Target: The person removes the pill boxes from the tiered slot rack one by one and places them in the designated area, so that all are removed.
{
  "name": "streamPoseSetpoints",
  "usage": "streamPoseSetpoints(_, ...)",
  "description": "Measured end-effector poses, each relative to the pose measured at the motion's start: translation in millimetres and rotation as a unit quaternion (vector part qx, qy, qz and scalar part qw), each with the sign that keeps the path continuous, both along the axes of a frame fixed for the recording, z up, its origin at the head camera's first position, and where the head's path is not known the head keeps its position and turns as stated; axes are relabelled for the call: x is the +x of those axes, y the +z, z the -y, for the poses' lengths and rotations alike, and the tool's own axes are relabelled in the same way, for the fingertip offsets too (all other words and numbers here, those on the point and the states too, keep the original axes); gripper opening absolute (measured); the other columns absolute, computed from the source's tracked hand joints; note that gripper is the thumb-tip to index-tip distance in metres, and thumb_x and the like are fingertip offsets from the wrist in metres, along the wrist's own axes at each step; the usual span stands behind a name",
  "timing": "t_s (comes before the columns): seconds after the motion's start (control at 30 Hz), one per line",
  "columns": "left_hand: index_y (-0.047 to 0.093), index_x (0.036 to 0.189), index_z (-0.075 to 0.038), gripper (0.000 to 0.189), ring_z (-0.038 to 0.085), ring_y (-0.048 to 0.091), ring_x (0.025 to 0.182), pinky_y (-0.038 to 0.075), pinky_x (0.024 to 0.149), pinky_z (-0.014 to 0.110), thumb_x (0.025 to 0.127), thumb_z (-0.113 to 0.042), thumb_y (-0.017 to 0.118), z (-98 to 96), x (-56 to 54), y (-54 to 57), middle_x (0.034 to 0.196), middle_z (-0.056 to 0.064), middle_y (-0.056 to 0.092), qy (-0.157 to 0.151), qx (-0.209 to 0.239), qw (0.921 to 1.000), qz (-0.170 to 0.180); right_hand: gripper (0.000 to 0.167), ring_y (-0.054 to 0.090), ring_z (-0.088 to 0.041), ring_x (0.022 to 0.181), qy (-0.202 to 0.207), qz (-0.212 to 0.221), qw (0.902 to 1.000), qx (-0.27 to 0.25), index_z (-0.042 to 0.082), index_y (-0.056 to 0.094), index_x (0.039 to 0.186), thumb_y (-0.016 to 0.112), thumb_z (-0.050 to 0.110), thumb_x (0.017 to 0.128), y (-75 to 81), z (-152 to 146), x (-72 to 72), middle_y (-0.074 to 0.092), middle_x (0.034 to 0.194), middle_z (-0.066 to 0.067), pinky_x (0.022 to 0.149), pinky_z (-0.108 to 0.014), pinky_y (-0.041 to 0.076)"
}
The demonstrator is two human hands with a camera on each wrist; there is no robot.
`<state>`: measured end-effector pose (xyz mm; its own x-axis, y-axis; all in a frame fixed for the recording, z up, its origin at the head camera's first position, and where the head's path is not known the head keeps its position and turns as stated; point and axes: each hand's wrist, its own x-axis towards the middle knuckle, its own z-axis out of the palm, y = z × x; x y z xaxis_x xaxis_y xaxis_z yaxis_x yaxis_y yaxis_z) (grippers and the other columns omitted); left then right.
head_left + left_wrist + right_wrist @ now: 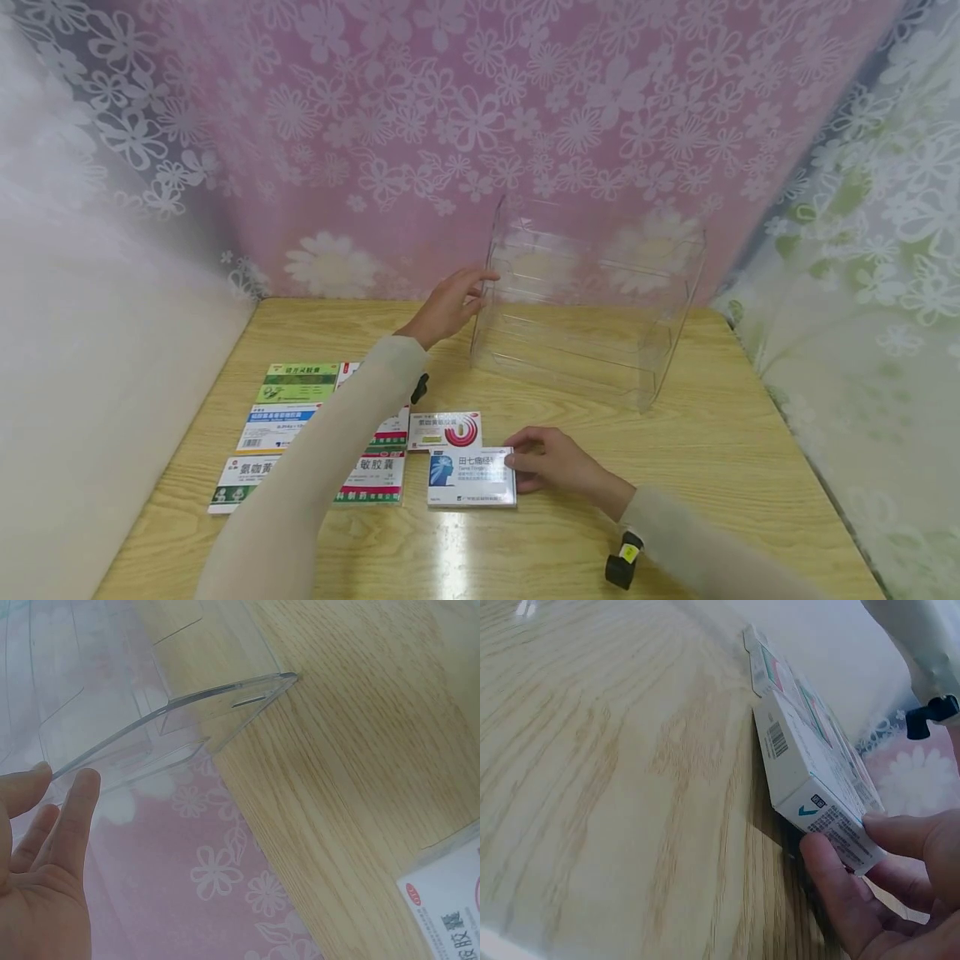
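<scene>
My left hand pinches the left side edge of a clear acrylic display stand, thumb on one face and fingers on the other. The stand has several stepped tiers and stands at the back of the table. My right hand holds the right end of a white medicine box with a blue picture. In the right wrist view the thumb is on the upper edge of this box and a finger is on its lower edge. Whether it is lifted off the table, I cannot tell. A white box with red rings lies right behind it.
Several medicine boxes lie in rows at the left, among them a green box and a blue-and-white box; my left sleeve hides part of them. Flowered curtains close off the back and sides of the wooden table.
</scene>
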<state>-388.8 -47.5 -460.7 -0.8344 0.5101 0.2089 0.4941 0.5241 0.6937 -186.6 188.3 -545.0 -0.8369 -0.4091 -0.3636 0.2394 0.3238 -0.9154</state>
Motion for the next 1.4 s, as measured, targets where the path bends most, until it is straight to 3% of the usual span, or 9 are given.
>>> streamPoseSetpoints(0.2,0.053,0.161,-0.02,0.053,0.029,0.065,0.136,0.058,0.111,0.051,0.111,-0.007,0.064,-0.2,-0.6,0.7,0.167,0.008,0.048,-0.002,-0.002,1.0,0.0,0.039,0.078,-0.019,0.092,-0.017,-0.018,0.9995,0.017,-0.004,0.067,0.134,0.077,0.019,0.104,3.1,14.5,4.4,0.07,0.12,-0.016,0.079,-0.037,0.069)
streamPoseSetpoints(0.6,0.053,0.161,-0.018,0.052,0.03,0.065,0.135,0.058,0.111,0.052,0.111,-0.008,0.064,-0.2,0.2,5.5,0.167,0.008,0.049,-0.004,0.001,1.0,-0.005,0.049,0.076,-0.025,0.102,-0.031,-0.029,0.9988,-0.024,-0.008,0.053,0.146,0.072,0.008,0.105,11.1,30.6,8.6,0.062,0.134,-0.028,0.087,-0.043,0.069)
streamPoseSetpoints(0.93,0.053,0.161,-0.021,0.051,0.027,0.066,0.135,0.049,0.12,0.056,0.112,-0.011,0.064,0.7,0.3,4.8,0.169,0.006,0.047,-0.003,-0.008,0.9999,-0.012,0.055,0.07,-0.023,0.096,-0.055,0.018,0.9962,-0.065,-0.004,0.046,0.153,0.069,0.001,0.103,8.9,37.7,14.8,0.053,0.126,-0.02,0.086,-0.042,0.069)
streamPoseSetpoints(1.1,0.053,0.16,-0.02,0.051,0.028,0.066,0.135,0.055,0.114,0.053,0.111,-0.01,0.064,1.1,1.0,4.9,0.168,0.007,0.048,-0.001,-0.006,0.9999,-0.013,0.056,0.067,-0.021,0.092,-0.059,0.013,0.9963,-0.062,-0.002,0.046,0.154,0.069,0.002,0.103,8.4,40.2,19.2,0.053,0.124,-0.019,0.084,-0.041,0.069)
streamPoseSetpoints(1.2,0.052,0.161,-0.021,0.053,0.029,0.065,0.135,0.054,0.116,0.054,0.111,-0.009,0.064,2.1,1.4,4.6,0.168,0.008,0.047,-0.005,-0.007,0.9999,-0.011,0.052,0.066,-0.021,0.094,-0.052,-0.019,0.998,-0.03,-0.001,0.049,0.152,0.068,0.005,0.104,9.6,38.0,19.6,0.056,0.125,-0.019,0.085,-0.04,0.069)
streamPoseSetpoints(1.27,0.049,0.163,-0.022,0.056,0.03,0.064,0.136,0.053,0.117,0.055,0.111,-0.008,0.064,3.9,2.4,4.0,0.17,0.008,0.044,-0.013,-0.008,0.9999,-0.005,0.047,0.067,-0.021,0.096,-0.041,-0.062,0.9972,0.006,0.0,0.053,0.149,0.067,0.009,0.105,11.7,33.7,16.8,0.06,0.126,-0.018,0.084,-0.038,0.069)
streamPoseSetpoints(1.33,0.044,0.166,-0.026,0.058,0.031,0.063,0.139,0.055,0.115,0.055,0.112,-0.012,0.063,7.2,3.6,3.3,0.172,0.007,0.04,-0.018,-0.005,0.9998,0.01,0.04,0.068,-0.021,0.1,-0.028,-0.131,0.9892,0.058,0.001,0.059,0.145,0.066,0.012,0.107,16.7,27.0,11.1,0.066,0.125,-0.014,0.085,-0.034,0.066)
streamPoseSetpoints(1.4,0.042,0.167,-0.029,0.059,0.032,0.061,0.14,0.056,0.113,0.057,0.113,-0.016,0.061,12.5,4.2,2.8,0.173,0.006,0.038,-0.019,0.001,0.9996,0.019,0.035,0.07,-0.021,0.103,-0.023,-0.204,0.9728,0.107,0.003,0.063,0.142,0.065,0.015,0.11,25.1,18.0,3.2,0.07,0.123,-0.012,0.085,-0.034,0.065)
